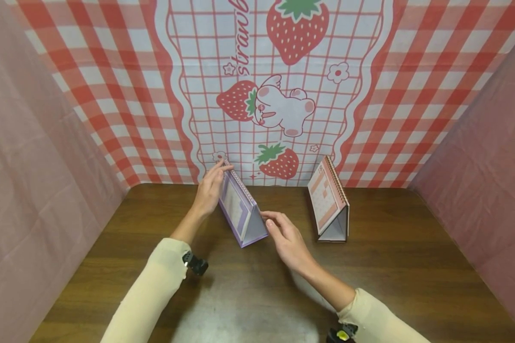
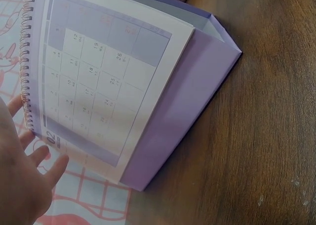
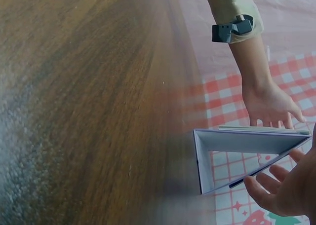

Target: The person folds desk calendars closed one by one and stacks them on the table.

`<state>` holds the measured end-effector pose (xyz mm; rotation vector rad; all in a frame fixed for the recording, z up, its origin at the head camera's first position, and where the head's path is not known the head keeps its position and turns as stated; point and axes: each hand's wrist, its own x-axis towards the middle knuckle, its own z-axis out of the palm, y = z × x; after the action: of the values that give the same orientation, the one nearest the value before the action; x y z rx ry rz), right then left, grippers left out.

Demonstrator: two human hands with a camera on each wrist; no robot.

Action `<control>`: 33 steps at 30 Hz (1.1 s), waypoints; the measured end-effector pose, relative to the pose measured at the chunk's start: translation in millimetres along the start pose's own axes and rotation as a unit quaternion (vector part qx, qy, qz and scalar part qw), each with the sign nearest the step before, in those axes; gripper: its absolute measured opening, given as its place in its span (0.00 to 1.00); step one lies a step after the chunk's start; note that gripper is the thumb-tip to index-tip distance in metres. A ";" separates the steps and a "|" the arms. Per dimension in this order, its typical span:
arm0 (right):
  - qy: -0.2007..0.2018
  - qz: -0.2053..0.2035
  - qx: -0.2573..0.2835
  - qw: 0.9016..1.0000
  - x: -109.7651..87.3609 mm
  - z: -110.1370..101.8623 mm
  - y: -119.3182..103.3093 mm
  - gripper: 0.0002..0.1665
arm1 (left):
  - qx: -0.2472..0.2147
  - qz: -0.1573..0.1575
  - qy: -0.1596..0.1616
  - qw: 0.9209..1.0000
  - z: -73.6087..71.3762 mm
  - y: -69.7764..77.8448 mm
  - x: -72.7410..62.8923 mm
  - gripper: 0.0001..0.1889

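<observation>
A purple spiral-bound desk calendar (image 1: 235,202) stands like a tent on the table, its page marked 02 in the left wrist view. My left hand (image 1: 209,189) is at its far upper end, fingers stretched out by the wire spiral (image 2: 25,72). On the opposite side, my right hand (image 1: 288,242) has loosely bent fingers at the back panel. In the right wrist view, the calendar's hollow triangular end (image 3: 247,142) lies between both hands, and the right fingers (image 3: 264,183) are close against the back panel; firm contact is hard to tell.
A pink spiral desk calendar (image 1: 326,195) stands to the right on the brown wooden table (image 1: 395,267). Behind the table hangs a strawberry-patterned checked cloth (image 1: 124,85). Pink cloth (image 1: 38,166) closes in both sides.
</observation>
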<state>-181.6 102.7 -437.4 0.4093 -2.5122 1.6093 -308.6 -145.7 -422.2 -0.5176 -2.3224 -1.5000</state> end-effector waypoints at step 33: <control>0.018 0.016 0.014 1.000 0.5 2.0 -2.7 0.20 | -0.006 -0.003 -0.003 1.000 -0.1 1.0 0.3 0.28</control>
<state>-181.2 99.7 -435.7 0.3432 -2.4846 1.6497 -308.4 -145.4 -421.2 -0.5186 -2.3239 -1.5178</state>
